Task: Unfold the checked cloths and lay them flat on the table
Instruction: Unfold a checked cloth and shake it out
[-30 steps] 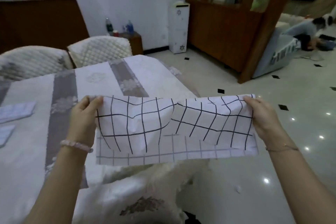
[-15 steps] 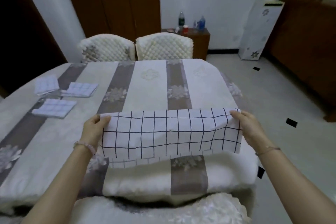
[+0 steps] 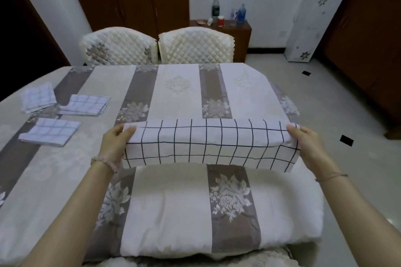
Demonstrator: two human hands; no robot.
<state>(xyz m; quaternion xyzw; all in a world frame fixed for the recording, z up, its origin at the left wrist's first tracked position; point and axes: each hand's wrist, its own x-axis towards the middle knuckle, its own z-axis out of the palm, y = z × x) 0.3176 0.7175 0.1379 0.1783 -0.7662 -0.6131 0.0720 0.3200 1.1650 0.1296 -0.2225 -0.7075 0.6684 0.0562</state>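
A white cloth with a black check [image 3: 208,145] is stretched out between my hands over the near right part of the table [image 3: 180,97]. My left hand [image 3: 116,144] pinches its left upper corner and my right hand [image 3: 308,144] pinches its right upper corner. The cloth hangs down from that top edge in a long band, a little above the striped tablecloth. Three folded checked cloths lie at the table's left: one at the far left [image 3: 38,97], one beside it [image 3: 86,105], one nearer [image 3: 51,132].
Two quilted white chairs [image 3: 195,45] stand at the table's far edge. A low cabinet with bottles [image 3: 227,26] sits against the back wall, a white floor-standing unit [image 3: 312,21] to its right. Tiled floor lies right of the table.
The view swung left from the floor to the table. My hands carried the cloth over the tabletop and stretched it taut; its sag in the middle is gone.
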